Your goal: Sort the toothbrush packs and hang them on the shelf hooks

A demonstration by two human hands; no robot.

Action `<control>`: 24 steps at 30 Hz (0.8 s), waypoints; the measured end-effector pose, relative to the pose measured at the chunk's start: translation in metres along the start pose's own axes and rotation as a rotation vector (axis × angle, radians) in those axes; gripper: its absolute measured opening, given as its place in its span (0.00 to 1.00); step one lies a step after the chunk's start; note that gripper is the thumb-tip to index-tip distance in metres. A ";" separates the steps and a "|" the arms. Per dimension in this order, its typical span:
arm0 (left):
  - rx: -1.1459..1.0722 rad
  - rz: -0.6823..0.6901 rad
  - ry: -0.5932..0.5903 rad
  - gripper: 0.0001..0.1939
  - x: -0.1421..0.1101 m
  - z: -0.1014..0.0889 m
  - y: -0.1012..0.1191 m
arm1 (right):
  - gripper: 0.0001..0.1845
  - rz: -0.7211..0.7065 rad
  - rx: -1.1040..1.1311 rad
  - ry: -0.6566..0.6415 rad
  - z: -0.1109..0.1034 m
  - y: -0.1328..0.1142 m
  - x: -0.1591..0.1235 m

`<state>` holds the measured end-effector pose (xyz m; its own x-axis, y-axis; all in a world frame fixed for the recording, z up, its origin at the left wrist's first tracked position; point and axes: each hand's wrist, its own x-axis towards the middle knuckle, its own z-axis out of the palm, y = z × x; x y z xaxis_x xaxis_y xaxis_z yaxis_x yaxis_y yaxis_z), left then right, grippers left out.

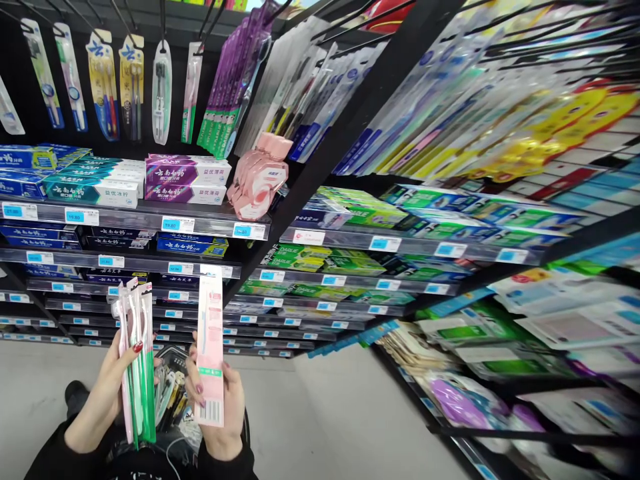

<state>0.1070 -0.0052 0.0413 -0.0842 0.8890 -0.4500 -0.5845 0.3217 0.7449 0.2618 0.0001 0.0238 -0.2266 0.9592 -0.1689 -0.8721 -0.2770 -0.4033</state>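
Observation:
My left hand (114, 377) is closed around several packaged toothbrushes (143, 360), which stand upright side by side with pink and green on their packs. In my right hand (227, 407) is one pink toothbrush pack (211, 347), held upright with its printed back and barcode facing me. The fingers wrap round it from both sides. Below and between the hands sits a basket (173, 353) with more packaged toothbrushes (173, 397) in it, partly hidden by my hands and the packs.
Ahead, toothbrush packs (161, 93) hang on hooks above shelves of toothpaste boxes (187, 179). Pink bottles (259, 180) stand at the shelf end beside a dark post (350, 120). More stocked shelves (500, 360) line the right side, blurred. Grey floor (320, 413) lies below.

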 end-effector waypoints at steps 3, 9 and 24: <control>-0.001 0.001 0.036 0.32 -0.004 0.003 0.005 | 0.16 0.023 -0.055 -0.048 -0.007 0.004 -0.008; -0.003 -0.039 0.078 0.26 -0.004 0.003 0.002 | 0.18 -0.055 -0.263 0.016 -0.018 0.017 -0.008; 0.037 -0.054 -0.122 0.14 -0.002 0.009 -0.019 | 0.17 -0.289 -1.543 0.027 -0.004 0.024 -0.012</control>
<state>0.1253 -0.0101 0.0320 0.0465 0.9023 -0.4286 -0.5556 0.3800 0.7396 0.2458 -0.0179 0.0122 -0.1144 0.9913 0.0652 0.3887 0.1051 -0.9154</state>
